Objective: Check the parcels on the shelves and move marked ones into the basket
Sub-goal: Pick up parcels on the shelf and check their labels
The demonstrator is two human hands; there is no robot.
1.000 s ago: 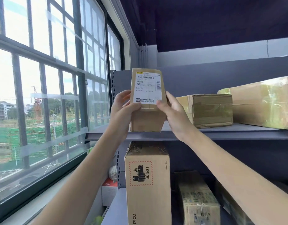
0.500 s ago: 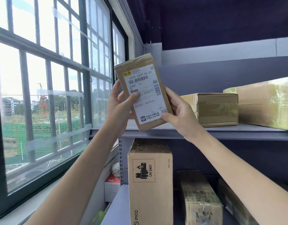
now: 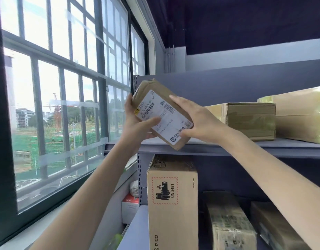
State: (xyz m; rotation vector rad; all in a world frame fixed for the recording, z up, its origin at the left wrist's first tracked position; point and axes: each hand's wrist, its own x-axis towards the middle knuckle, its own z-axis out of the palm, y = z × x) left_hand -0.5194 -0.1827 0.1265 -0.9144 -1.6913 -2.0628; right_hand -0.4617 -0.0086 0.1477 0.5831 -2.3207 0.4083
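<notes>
Above the upper shelf's (image 3: pixel 263 147) near edge, a small brown parcel (image 3: pixel 155 91) (white label facing the camera) sits tilted between both hands: the left hand (image 3: pixel 137 123) grips its left end, the right hand (image 3: pixel 197 120) curls around its right side.

Held parcel (image 3: pixel 161 112): matt brown paper wrap, smooth white printed label. Right of the right hand (image 3: pixel 197 121), glossy tape-wrapped cardboard box (image 3: pixel 249 121). Below the hands, matt grey metal shelf (image 3: pixel 263 147).
</notes>
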